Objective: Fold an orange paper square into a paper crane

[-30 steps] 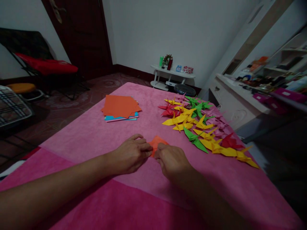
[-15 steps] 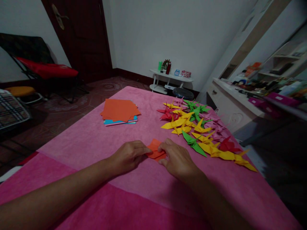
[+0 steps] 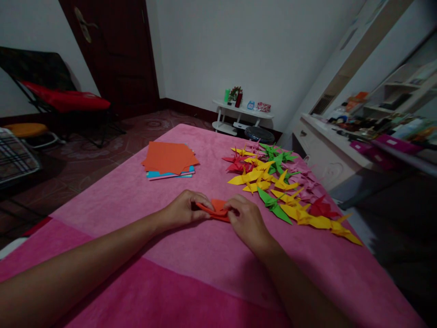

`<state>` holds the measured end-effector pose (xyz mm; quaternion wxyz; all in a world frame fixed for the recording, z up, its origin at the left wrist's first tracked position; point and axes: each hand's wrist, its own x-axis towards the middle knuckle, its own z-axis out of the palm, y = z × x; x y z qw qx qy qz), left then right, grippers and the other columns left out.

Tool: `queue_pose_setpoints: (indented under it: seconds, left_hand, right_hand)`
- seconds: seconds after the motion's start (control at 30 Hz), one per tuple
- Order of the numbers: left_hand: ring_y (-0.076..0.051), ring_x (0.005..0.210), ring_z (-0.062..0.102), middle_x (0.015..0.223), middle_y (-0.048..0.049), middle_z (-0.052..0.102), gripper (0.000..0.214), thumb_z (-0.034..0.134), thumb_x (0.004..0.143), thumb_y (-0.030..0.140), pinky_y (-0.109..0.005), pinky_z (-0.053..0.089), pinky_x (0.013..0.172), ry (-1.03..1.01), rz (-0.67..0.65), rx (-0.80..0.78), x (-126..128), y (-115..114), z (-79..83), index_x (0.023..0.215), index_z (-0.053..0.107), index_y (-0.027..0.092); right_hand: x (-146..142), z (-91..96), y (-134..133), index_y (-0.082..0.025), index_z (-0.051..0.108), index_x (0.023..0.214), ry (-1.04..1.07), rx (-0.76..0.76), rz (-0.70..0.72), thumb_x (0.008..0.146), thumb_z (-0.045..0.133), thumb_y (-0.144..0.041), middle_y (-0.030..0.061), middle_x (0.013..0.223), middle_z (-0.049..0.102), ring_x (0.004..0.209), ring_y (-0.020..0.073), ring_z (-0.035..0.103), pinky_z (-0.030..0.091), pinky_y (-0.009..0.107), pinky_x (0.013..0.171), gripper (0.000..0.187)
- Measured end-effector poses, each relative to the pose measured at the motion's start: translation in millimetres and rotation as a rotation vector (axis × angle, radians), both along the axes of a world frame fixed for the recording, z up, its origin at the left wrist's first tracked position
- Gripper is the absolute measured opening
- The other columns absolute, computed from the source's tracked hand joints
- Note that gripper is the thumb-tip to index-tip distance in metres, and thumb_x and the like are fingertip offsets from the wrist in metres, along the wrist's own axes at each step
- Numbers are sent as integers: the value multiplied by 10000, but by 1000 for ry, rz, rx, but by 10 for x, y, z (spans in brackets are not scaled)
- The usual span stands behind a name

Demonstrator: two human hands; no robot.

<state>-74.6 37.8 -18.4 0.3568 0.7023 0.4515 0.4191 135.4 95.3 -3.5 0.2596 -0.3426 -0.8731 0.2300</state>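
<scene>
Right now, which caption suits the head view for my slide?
Left hand and right hand pinch an orange paper on a pink cloth, beside paper cranes and a paper stack.

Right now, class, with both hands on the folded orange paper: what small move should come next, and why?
Probably press the crease flat: the left hand and right hand pinch the orange paper from either side, and it sits slightly raised off the pink cloth.

No lettering can be read: the folded orange paper (image 3: 215, 210) is plain, and packages (image 3: 263, 107) on the far white shelf (image 3: 239, 110) blur in dim light.
</scene>
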Motion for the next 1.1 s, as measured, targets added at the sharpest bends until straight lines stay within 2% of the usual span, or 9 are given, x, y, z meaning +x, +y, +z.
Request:
queue_pose_setpoints:
  seconds: [0.23,0.37,0.6,0.67,0.73,0.8,0.87,1.0,1.1]
  left_hand:
    - [-135,632,602,720,-56,711,203,707,762,301,-234,471,601,-284,205,-117,65,37,188,823,740,111]
    - [-109,555,549,643,-41,678,222,693,774,326,-221,426,538,-315,243,-91,143,90,262,752,732,108]
    - [-150,620,618,731,-65,712,219,708,759,322,-255,478,580,-291,185,-99,222,103,227,818,715,112]
    - [-156,644,629,735,-70,712,189,675,797,305,-262,478,608,-174,217,38,230,77,261,818,720,122]
    - [-155,673,630,736,-65,711,147,643,827,269,-272,466,649,20,258,301,225,54,302,829,729,150]
    - [-149,674,615,715,-50,705,120,613,843,217,-288,440,684,232,301,592,208,37,321,836,728,185]
    - [-146,679,602,717,-46,704,129,590,851,182,-302,416,711,389,329,754,195,24,299,854,718,199]
    - [-149,681,593,715,-54,692,142,576,873,238,-300,403,711,470,317,681,216,-7,168,901,705,185]
    - [-147,656,584,686,-37,675,176,582,872,292,-283,403,690,403,297,497,248,-9,91,879,714,176]
  right_hand:
    - [-66,-93,84,-176,653,752,482,-506,-90,718,625,-225,11,732,657,663,149,600,472,247,609,66]
    - [-62,-101,85,-170,660,730,510,-571,-89,704,652,-251,2,690,655,630,140,588,449,241,590,85]
    - [-49,-115,84,-171,664,719,558,-571,-111,700,655,-229,7,686,652,642,144,599,457,245,598,62]
    - [-55,-81,68,-172,665,748,621,-548,-91,711,635,-221,24,751,663,715,160,627,498,264,663,68]
    - [-51,-33,42,-181,673,826,671,-470,-59,731,596,-195,47,889,667,830,175,639,520,277,727,123]
    - [-35,18,7,-201,670,920,645,-332,-50,736,556,-143,62,1062,631,925,178,621,523,265,726,224]
    - [-16,52,-31,-224,657,988,539,-186,-48,728,546,-99,63,1168,580,987,182,594,515,252,711,309]
    - [-13,36,-78,-234,644,994,328,-5,-27,739,604,-102,60,1080,589,976,188,570,489,277,772,290]
    - [-33,-31,-68,-224,644,802,176,57,-45,767,601,-108,27,855,594,846,173,559,456,271,735,129]
